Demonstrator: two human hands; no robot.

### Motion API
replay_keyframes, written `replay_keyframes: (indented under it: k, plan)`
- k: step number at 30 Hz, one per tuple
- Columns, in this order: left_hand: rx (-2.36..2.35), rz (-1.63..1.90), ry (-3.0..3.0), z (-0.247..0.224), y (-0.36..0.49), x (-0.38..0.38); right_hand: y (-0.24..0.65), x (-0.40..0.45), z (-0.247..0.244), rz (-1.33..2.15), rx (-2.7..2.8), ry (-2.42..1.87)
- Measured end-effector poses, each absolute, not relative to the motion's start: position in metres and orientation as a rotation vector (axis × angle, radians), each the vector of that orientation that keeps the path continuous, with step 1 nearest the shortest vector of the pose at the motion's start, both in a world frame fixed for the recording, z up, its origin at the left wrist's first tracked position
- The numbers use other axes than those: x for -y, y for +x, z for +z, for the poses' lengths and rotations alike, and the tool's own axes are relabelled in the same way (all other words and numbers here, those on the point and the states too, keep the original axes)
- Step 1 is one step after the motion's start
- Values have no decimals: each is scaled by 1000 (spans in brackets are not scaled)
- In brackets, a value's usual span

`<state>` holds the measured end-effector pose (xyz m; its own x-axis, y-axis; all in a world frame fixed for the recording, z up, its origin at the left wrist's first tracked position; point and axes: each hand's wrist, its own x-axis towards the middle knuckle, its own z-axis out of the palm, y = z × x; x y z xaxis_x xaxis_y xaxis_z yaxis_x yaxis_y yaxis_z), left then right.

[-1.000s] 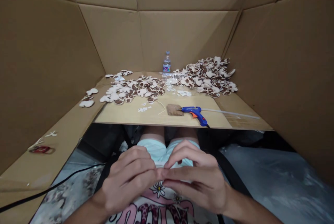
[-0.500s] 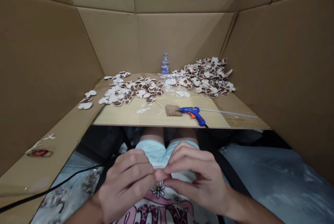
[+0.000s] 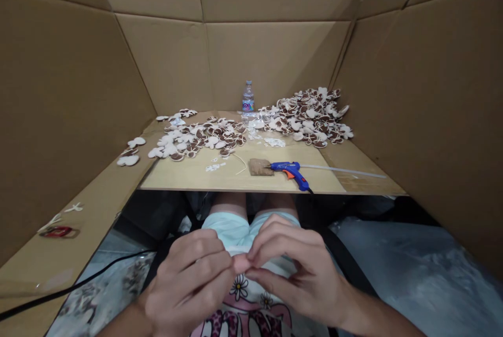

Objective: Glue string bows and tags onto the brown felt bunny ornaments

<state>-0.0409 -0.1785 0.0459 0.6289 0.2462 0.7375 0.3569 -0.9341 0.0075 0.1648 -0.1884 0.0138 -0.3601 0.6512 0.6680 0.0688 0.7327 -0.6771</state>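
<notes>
Above my lap, my left hand (image 3: 192, 279) is closed, its fingers curled and its thumb tip pointing toward the other hand. My right hand (image 3: 293, 269) pinches close against that thumb, fingertips nearly meeting; whatever lies between them is hidden or too small to make out. On the board beyond, a blue glue gun (image 3: 291, 173) rests with its nozzle on a brown pad (image 3: 261, 167). A cream cord (image 3: 240, 164) lies left of the pad, beside small white pieces (image 3: 215, 167).
Piles of brown and white bow-like pieces lie at left (image 3: 200, 138) and right (image 3: 314, 117). A water bottle (image 3: 248, 97) stands behind them. Red-handled snips (image 3: 57, 231) lie on the left ledge. A black cable (image 3: 98, 263) crosses lower left. Cardboard walls (image 3: 275, 59) surround the table.
My left hand has shifted very slightly left and down. My right hand keeps nearly the same pinch. The things on the table have not moved.
</notes>
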Motion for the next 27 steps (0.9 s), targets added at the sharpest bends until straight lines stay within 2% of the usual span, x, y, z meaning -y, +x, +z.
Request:
replay_keyframes:
  k: [6,10,16,20,25,27]
  plan:
    - [440,-1555,-2424,22,-28,174,166,189,16,671,1898,-610]
    - [445,-1518,-2448,25,-28,176,168,190,18,699,1910,-599]
    - [454,-1133,-2687,55,-42,182,169,189,17,736,1918,-598]
    - [455,-1154,-2688,52,-35,181,168,189,17,751,1900,-592]
    - [523,-1563,-2421,45,-21,179,168,189,18,741,1931,-607]
    - [574,-1415,-2562,49,-23,180,168,189,19,739,1934,-613]
